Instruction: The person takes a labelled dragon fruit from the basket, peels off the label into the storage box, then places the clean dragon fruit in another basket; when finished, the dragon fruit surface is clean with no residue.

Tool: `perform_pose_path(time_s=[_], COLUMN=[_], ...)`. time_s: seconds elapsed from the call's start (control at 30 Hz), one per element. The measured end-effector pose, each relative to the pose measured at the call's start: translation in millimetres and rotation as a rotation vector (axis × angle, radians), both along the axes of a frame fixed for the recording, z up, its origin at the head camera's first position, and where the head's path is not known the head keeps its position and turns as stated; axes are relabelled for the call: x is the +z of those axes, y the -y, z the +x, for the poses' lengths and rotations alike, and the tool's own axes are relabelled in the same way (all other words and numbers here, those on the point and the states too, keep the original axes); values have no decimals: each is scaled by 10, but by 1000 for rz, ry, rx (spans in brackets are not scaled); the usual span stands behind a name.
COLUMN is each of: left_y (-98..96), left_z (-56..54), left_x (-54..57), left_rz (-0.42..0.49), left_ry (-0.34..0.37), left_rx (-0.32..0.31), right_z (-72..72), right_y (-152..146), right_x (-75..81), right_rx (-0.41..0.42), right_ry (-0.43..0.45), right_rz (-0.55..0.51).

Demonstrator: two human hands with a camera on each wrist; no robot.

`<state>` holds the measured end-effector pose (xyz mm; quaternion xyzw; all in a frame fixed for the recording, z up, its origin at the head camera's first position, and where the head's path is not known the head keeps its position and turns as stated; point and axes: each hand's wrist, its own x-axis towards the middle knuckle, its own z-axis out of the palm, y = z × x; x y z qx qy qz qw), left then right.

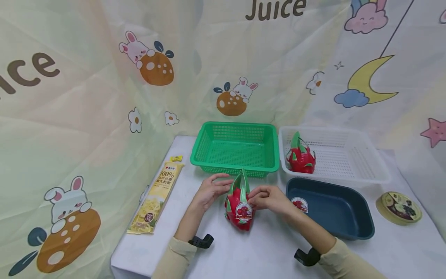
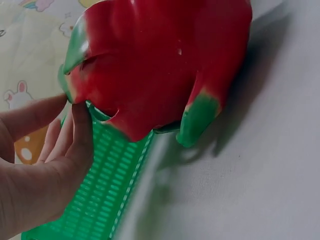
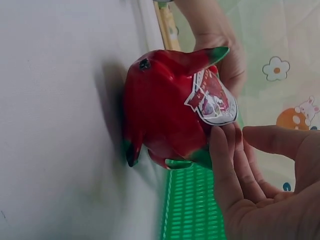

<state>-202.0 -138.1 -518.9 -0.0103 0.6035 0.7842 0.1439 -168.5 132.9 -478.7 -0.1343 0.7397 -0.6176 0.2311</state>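
A red dragon fruit (image 1: 239,201) with green leaf tips stands on the white table, a round white-edged sticker (image 3: 217,100) on its side. On its left is my left hand (image 1: 210,190); thumb and fingertips come together at a green leaf tip (image 2: 77,47) in the left wrist view. My right hand (image 1: 270,199) is at the other side, its fairly straight fingers touching the fruit at the sticker's lower edge, with the thumb held a little apart in the right wrist view. The fruit partly hides the fingertips of both hands.
Behind the fruit stands a green basket (image 1: 235,164). A white basket (image 1: 343,155) at back right holds another dragon fruit (image 1: 302,158). A navy tub (image 1: 334,213) with a sticker on its rim and a round tin (image 1: 398,207) are at right. A noodle packet (image 1: 156,199) lies left.
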Motion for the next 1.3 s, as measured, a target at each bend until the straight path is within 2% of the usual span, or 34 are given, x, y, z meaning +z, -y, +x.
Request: perform_pose_path(time_s=[0.13, 0.33, 0.57, 0.9, 1.13, 1.3], left_y=[-20, -29, -62, -161, -162, -177], left_z=[3, 15, 45, 28, 34, 32], left_x=[-8, 4, 23, 3, 4, 41], left_rz=[1, 30, 22, 20, -14, 2], left_ry=[24, 44, 34, 9, 31, 35], left_rx=[37, 38, 40, 78, 92, 111], right_z=[0, 13, 22, 79, 116, 94], right_y=[-4, 10, 39, 108, 137, 160], right_x=[3, 0, -21, -5, -40, -54], right_rx=[-9, -31, -26, -56, -80, -85], right_ry=[5, 18, -66, -106, -114, -111], right_rz=[-4, -13, 57, 63, 27, 41])
